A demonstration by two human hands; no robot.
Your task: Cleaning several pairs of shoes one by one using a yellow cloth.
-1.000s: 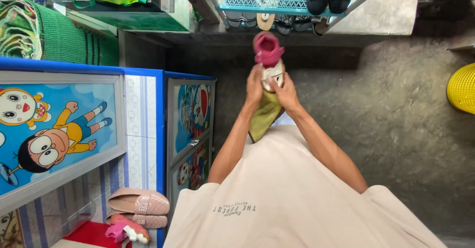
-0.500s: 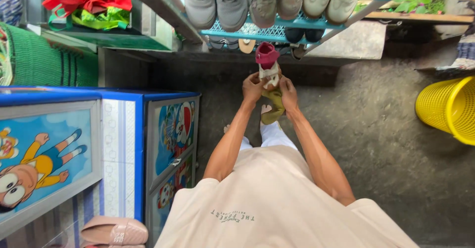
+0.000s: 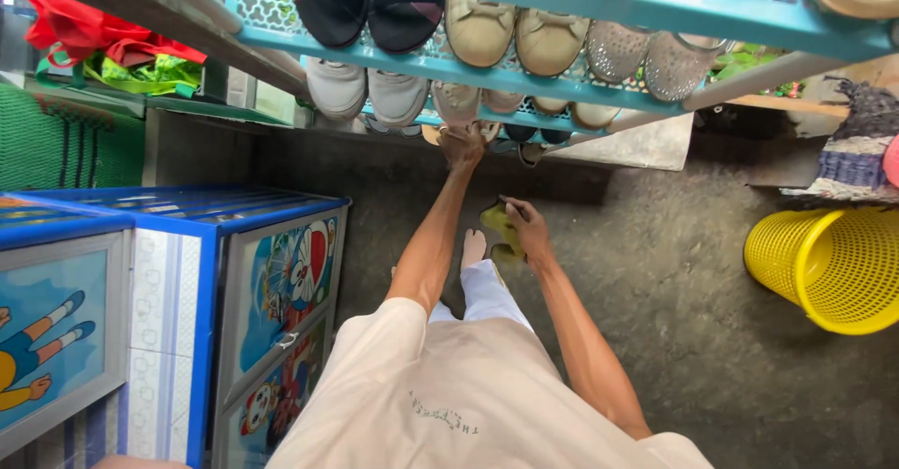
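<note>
- At the far left, a green mat (image 3: 56,146) lies under a red and green bag (image 3: 103,43), and a blue cabinet (image 3: 253,291) with cartoon panels stands just below them.
- Up on the teal shoe rack (image 3: 562,6), black slippers (image 3: 370,10), beige shoes (image 3: 510,34) and grey sneakers (image 3: 370,90) sit in rows on different tiers.
- The person's left hand (image 3: 462,141) reaches up to the rack's lower tier, its grip closed about a small shoe (image 3: 457,104) at the shelf edge; how tightly the fingers press cannot be told.
- Lower and just to the right, the right hand (image 3: 526,228) hangs above the concrete floor (image 3: 674,272), its grip pinching an olive-yellow cloth (image 3: 499,226) that droops from the fingers.
- Below the cloth, the person's bare foot (image 3: 473,244) rests on the floor.
- At the far right, a yellow mesh basket (image 3: 824,268) stands well apart from both hands.
</note>
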